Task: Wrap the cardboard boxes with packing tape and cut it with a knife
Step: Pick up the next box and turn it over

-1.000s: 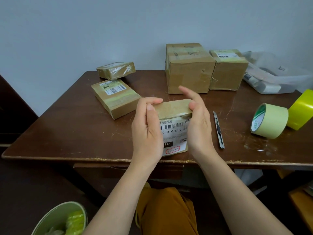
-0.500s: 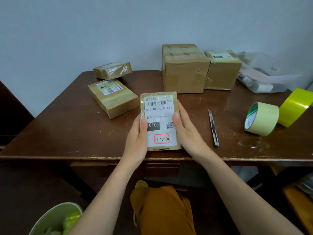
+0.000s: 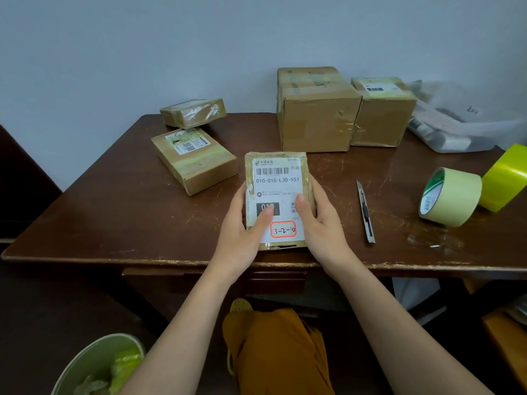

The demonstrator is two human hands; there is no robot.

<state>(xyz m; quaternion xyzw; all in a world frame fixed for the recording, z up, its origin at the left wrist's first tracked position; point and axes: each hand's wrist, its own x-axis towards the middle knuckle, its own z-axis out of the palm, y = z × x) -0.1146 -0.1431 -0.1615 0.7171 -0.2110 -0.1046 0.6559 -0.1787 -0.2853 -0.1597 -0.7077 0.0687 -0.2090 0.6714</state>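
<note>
A small flat cardboard box [image 3: 278,178] with a white shipping label facing up lies on the brown table [image 3: 119,212] near its front edge. My left hand [image 3: 242,232] holds its left side, thumb across the label. My right hand [image 3: 322,223] holds its right side, thumb on the label too. A slim utility knife [image 3: 365,212] lies on the table just right of my right hand. Further right stand a pale green tape roll [image 3: 449,196] and a bright yellow tape roll [image 3: 506,178].
Two flat boxes [image 3: 194,159] [image 3: 193,112] sit at the back left, two bigger boxes [image 3: 316,109] [image 3: 383,111] at the back centre. A plastic bag [image 3: 462,124] lies at the back right. A green bin [image 3: 97,366] stands on the floor, lower left.
The box was held on edge between both hands a second ago; it has been laid flat with the label up, and my thumbs now lie across the label.
</note>
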